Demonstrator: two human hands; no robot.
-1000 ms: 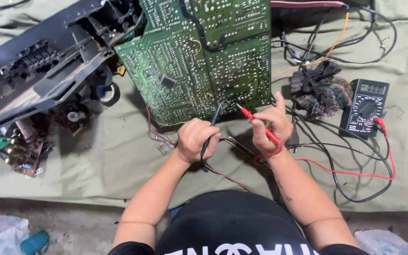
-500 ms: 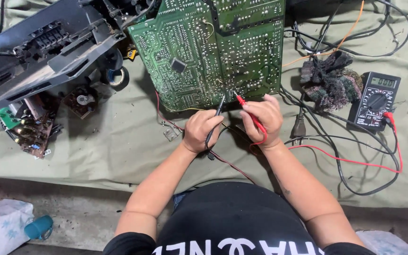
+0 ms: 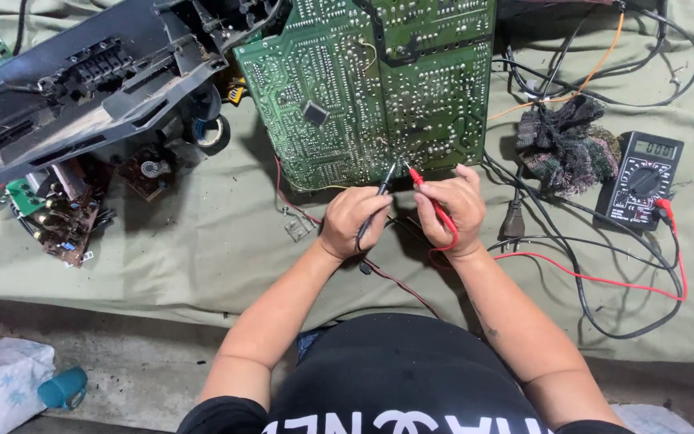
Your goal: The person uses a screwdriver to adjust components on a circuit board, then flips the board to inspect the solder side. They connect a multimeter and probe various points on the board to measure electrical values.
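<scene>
Since a moment ago, both probe tips are sitting closer together on the board's (image 3: 379, 88) lower edge, frame centre, so I'm probing neighbouring solder points. My left hand (image 3: 353, 221) is curling closed around the black probe (image 3: 376, 210); my right hand (image 3: 453, 205) is pinching the red probe (image 3: 431, 201).

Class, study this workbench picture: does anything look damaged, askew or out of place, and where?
Yes. The dark plastic casing at upper left lies tilted and opened up, with small loose boards spilled beside it. The left hand and right hand hold probes at the edge of the green circuit board.
</scene>
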